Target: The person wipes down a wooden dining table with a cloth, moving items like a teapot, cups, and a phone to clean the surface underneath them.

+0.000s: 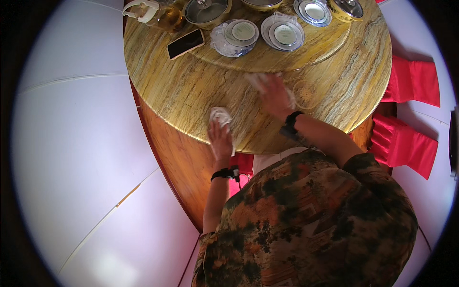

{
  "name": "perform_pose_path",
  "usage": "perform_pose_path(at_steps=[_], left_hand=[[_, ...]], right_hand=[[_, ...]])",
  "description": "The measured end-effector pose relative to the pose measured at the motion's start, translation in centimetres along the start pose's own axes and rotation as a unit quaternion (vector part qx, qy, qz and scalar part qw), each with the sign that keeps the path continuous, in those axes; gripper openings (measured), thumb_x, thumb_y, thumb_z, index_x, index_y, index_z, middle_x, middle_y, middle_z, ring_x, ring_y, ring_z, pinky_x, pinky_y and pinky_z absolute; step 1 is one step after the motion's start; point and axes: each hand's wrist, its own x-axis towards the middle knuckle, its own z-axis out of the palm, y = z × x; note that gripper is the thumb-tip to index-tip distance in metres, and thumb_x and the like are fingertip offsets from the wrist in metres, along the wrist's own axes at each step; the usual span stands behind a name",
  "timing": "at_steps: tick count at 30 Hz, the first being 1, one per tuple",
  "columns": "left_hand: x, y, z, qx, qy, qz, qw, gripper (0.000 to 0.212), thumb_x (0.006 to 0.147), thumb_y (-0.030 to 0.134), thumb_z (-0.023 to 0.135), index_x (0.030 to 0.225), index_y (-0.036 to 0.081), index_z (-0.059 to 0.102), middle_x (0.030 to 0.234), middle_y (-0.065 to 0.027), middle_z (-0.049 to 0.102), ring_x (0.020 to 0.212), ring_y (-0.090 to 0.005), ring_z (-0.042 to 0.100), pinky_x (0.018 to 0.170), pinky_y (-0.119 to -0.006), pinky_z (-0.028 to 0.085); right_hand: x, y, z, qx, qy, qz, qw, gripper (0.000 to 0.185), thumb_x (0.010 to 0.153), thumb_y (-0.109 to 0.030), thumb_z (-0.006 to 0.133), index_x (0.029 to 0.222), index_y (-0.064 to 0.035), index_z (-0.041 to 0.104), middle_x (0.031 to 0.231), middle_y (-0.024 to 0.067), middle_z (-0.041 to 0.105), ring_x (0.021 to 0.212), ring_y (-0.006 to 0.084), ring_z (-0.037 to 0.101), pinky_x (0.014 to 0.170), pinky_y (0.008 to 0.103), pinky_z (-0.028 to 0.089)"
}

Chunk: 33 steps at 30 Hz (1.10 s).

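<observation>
My left hand lies at the near edge of the round marble-patterned table, its fingers over a crumpled whitish cloth. Farther in on the tabletop, my right hand is spread over another whitish cloth; motion blurs it, and the palm hides part of the cloth. Just right of that hand is a round, clear-rimmed thing with a yellowish pattern; whether it is a lid or a mark cannot be told. Both wrists wear black bands.
A raised turntable bears plastic-wrapped dish sets and lidded pots. A smartphone rests near its left edge, beside a pitcher of amber liquid. Red-covered chairs stand at the right.
</observation>
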Motion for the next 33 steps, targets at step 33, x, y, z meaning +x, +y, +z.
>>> perform_pose_path(at_steps=[33], left_hand=[[2.0,0.4,-1.4,-0.028,-0.020,0.070,0.997,0.043,0.102,0.018,0.052,0.145,0.013,0.054,0.168,-0.0127,0.025,0.156,-0.0357,0.017,0.125,-0.055,0.017]], right_hand=[[0.4,5.9,4.0,0.017,0.186,0.250,0.950,0.057,0.097,-0.012,0.051,0.153,-0.0207,0.046,0.162,0.0166,0.033,0.153,0.0419,0.023,0.120,0.0629,0.030]])
